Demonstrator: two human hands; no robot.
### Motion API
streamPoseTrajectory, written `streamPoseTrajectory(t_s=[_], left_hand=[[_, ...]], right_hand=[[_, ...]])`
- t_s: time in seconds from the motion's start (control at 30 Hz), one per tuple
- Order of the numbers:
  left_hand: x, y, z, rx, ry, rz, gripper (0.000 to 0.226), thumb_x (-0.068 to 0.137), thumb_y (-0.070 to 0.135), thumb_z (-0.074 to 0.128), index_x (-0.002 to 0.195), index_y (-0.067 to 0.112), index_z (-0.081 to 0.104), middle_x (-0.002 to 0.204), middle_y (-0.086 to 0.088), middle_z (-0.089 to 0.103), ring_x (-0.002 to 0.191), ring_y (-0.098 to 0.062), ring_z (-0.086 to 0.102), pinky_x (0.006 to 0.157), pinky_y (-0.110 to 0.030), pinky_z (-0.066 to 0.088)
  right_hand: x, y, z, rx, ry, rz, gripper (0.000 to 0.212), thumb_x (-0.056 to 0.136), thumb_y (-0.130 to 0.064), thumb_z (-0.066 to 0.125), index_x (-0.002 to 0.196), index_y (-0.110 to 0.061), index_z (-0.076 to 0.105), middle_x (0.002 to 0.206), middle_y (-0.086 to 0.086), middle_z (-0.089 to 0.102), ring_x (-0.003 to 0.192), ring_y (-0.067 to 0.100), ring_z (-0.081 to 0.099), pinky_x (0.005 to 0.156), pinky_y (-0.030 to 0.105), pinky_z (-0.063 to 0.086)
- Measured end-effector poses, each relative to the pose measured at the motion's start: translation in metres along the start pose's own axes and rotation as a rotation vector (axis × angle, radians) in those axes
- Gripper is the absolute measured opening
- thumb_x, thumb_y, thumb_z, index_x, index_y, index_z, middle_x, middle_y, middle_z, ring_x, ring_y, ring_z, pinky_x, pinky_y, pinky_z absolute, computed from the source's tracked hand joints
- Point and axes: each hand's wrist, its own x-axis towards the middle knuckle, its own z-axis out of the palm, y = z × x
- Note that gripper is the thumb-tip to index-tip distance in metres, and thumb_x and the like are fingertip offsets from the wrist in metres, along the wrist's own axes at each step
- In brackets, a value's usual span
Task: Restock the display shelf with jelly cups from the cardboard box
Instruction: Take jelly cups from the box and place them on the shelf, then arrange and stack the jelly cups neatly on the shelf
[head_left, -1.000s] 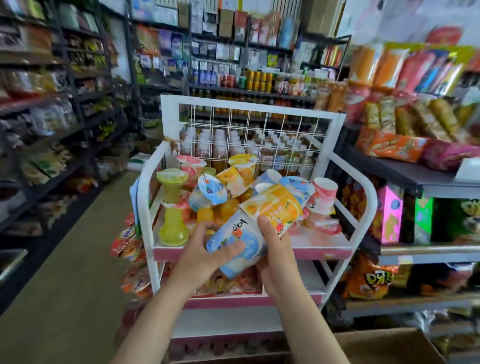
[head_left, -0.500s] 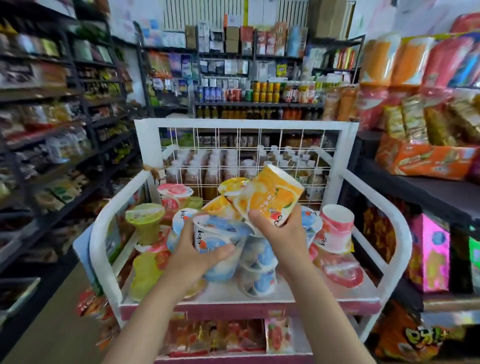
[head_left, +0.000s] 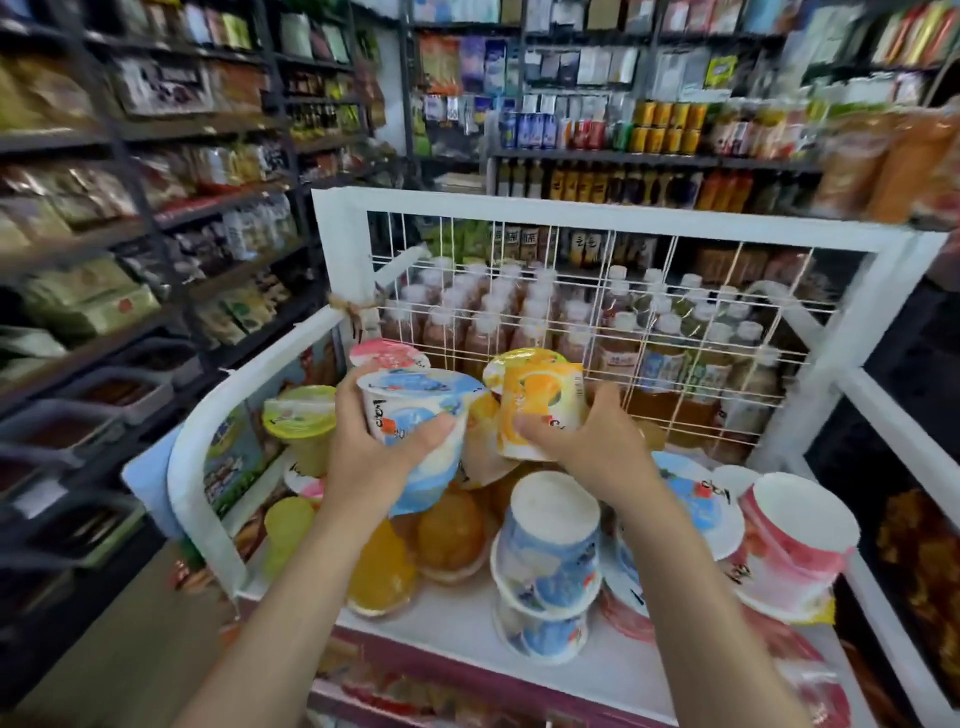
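Left hand (head_left: 374, 457) curled round a blue-and-white jelly cup (head_left: 421, 415), thumb across its front, lid tilted up and away, held above the top tier of the white display shelf (head_left: 343, 249). Right hand (head_left: 587, 441) gripping an orange jelly cup (head_left: 540, 400), fingers wrapped over its lower side, cup tipped toward the wire grid back (head_left: 675, 322) and just beside the blue one. Below both hands, on the shelf's white top tier: orange jelly domes (head_left: 447, 530) lying upside down, a stack of two blue cups (head_left: 550, 566) bottom-up near the front edge, a pink cup (head_left: 789, 545) on its side at the right, a blue-lidded cup (head_left: 696, 499) between them. At the left, a green-lidded cup (head_left: 301, 415) upright beside the curved side rail, a pink lid (head_left: 389, 356) behind the left hand. Behind the grid, rows of white-capped bottles (head_left: 519, 312). Further out, dark store shelving (head_left: 156, 208) with blurred packets at left and rear. No cardboard box in view.
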Motion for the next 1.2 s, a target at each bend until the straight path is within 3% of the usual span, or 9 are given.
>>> streamPoseTrajectory(t_s=[0.07, 0.17, 0.27, 0.4, 0.67, 0.8, 0.97, 1.1, 1.2], left_hand=[[0.007, 0.002, 0.0, 0.008, -0.005, 0.021, 0.069, 0.058, 0.046, 0.084, 0.113, 0.052, 0.043, 0.117, 0.023, 0.058, 0.101, 0.011, 0.061, 0.081, -0.019, 0.054], [0.023, 0.0, 0.001, 0.08, -0.042, 0.011, 0.062, 0.064, 0.06, 0.085, 0.108, 0.063, 0.042, 0.124, 0.019, 0.058, 0.112, 0.002, 0.059, 0.094, -0.034, 0.053], [0.041, 0.0, 0.006, 0.146, -0.063, 0.035, 0.08, 0.067, 0.072, 0.073, 0.134, 0.051, 0.035, 0.147, 0.01, 0.043, 0.134, -0.012, 0.044, 0.108, -0.042, 0.043], [0.067, 0.007, 0.025, 0.146, -0.113, 0.191, 0.08, 0.091, 0.046, 0.066, 0.153, 0.039, 0.016, 0.161, 0.018, 0.014, 0.142, 0.005, 0.015, 0.111, -0.026, 0.021], [0.097, -0.036, 0.032, 0.673, -0.31, 0.161, 0.078, 0.1, 0.045, 0.047, 0.156, 0.038, -0.006, 0.16, -0.011, 0.018, 0.148, -0.031, 0.02, 0.115, -0.049, 0.032], [0.098, -0.032, 0.03, 0.66, -0.306, 0.148, 0.078, 0.096, 0.064, 0.041, 0.157, 0.035, 0.003, 0.163, -0.007, 0.016, 0.151, -0.028, 0.014, 0.12, -0.051, 0.024], [0.076, -0.009, 0.035, 0.585, -0.223, 0.349, 0.061, 0.099, 0.054, 0.045, 0.152, 0.025, 0.031, 0.161, 0.0, 0.025, 0.149, -0.018, 0.018, 0.122, -0.043, 0.02], [0.052, 0.014, 0.077, 0.522, -0.456, 0.558, 0.051, 0.094, 0.056, 0.039, 0.134, 0.028, 0.053, 0.139, 0.008, 0.052, 0.131, -0.011, 0.043, 0.11, -0.034, 0.034], [0.041, 0.008, 0.115, 0.571, -0.592, 0.646, 0.043, 0.093, 0.05, 0.044, 0.113, 0.023, 0.07, 0.115, 0.007, 0.067, 0.11, -0.017, 0.058, 0.099, -0.045, 0.044]], right_hand=[[0.005, 0.004, 0.006, -0.017, 0.043, -0.026, 0.088, 0.073, -0.06, 0.076, 0.135, -0.012, 0.036, 0.121, 0.004, 0.057, 0.109, 0.025, 0.057, 0.091, 0.044, 0.05], [0.008, 0.002, 0.011, -0.023, 0.07, -0.049, 0.091, 0.076, -0.061, 0.074, 0.144, -0.02, 0.03, 0.135, 0.007, 0.052, 0.123, 0.029, 0.052, 0.096, 0.047, 0.049], [0.007, -0.001, 0.015, -0.042, 0.065, -0.084, 0.083, 0.081, -0.056, 0.071, 0.148, -0.028, 0.029, 0.143, 0.008, 0.042, 0.131, 0.03, 0.044, 0.101, 0.046, 0.045], [0.005, -0.009, 0.025, -0.012, 0.112, -0.12, 0.074, 0.083, -0.051, 0.072, 0.144, -0.028, 0.036, 0.145, 0.006, 0.035, 0.135, 0.027, 0.037, 0.106, 0.04, 0.04], [0.006, -0.011, 0.033, -0.053, 0.191, -0.132, 0.071, 0.082, -0.052, 0.071, 0.141, -0.027, 0.04, 0.139, 0.004, 0.037, 0.13, 0.023, 0.041, 0.104, 0.037, 0.041], [0.007, -0.014, 0.031, -0.059, 0.167, -0.119, 0.069, 0.084, -0.053, 0.068, 0.14, -0.026, 0.04, 0.14, 0.002, 0.037, 0.13, 0.021, 0.041, 0.1, 0.033, 0.041], [-0.006, -0.014, 0.001, -0.048, 0.196, -0.176, 0.061, 0.089, -0.05, 0.064, 0.141, -0.026, 0.043, 0.137, -0.008, 0.04, 0.13, 0.012, 0.039, 0.101, 0.024, 0.034], [-0.026, 0.016, -0.052, -0.075, 0.37, -0.165, 0.039, 0.094, -0.043, 0.059, 0.129, -0.025, 0.056, 0.128, -0.011, 0.051, 0.117, 0.003, 0.045, 0.095, 0.018, 0.032], [-0.046, 0.053, -0.093, -0.101, 0.465, -0.04, 0.026, 0.096, -0.035, 0.06, 0.119, -0.022, 0.063, 0.116, -0.009, 0.056, 0.108, 0.005, 0.05, 0.089, 0.02, 0.035]])
